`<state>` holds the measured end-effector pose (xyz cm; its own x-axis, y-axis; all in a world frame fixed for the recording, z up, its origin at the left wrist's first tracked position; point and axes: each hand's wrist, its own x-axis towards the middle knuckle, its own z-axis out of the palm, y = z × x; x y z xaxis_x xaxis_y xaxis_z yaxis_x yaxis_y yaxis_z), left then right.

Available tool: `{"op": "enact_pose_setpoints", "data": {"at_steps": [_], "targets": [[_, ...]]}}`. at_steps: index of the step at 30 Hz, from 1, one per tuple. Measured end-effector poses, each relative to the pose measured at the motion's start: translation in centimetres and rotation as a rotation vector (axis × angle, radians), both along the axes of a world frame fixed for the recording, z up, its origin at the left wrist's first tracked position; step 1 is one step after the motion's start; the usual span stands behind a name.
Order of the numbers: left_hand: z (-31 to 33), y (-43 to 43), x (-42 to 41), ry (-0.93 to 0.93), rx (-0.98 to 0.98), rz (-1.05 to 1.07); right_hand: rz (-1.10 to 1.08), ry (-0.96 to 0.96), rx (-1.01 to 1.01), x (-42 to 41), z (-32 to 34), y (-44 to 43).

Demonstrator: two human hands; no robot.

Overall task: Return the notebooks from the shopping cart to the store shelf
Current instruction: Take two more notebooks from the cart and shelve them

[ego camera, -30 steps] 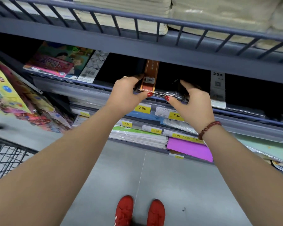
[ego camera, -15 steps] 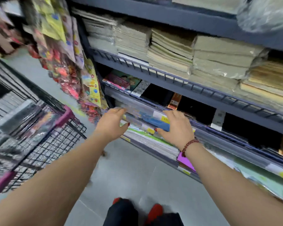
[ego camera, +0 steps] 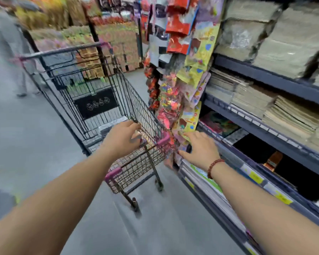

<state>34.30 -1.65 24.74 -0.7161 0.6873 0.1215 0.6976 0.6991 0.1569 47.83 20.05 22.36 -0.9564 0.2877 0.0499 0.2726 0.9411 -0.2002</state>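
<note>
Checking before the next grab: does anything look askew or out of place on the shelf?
An orange item stands tilted on edge in the dark shelf bay; the paper stacks above lie flat.

Bright, even light, blurred by motion.
Edges bow; distant aisle goods (ego camera: 107, 34) smear; shelf (ego camera: 265, 78) recesses fall dark.

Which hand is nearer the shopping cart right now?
Left. The left hand reaches over the cart's near rim into the basket; the right hand hovers outside it, toward the shelf.
</note>
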Motion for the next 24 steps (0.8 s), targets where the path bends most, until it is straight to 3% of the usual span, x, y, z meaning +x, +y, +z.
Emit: {"op": "enact_pose_setpoints", "data": {"at_steps": [11,24], "targets": [[0.7,-16.3,-7.8,-0.001,0.054,-0.017,0.047,-0.034,0.019,-9.6,1.7,-16.0],[-4.1,-18.0,-17.5,-0.143,0.057,-0.021,-0.006,-0.144,-0.020,-19.6,-4.0,-18.7]]}}
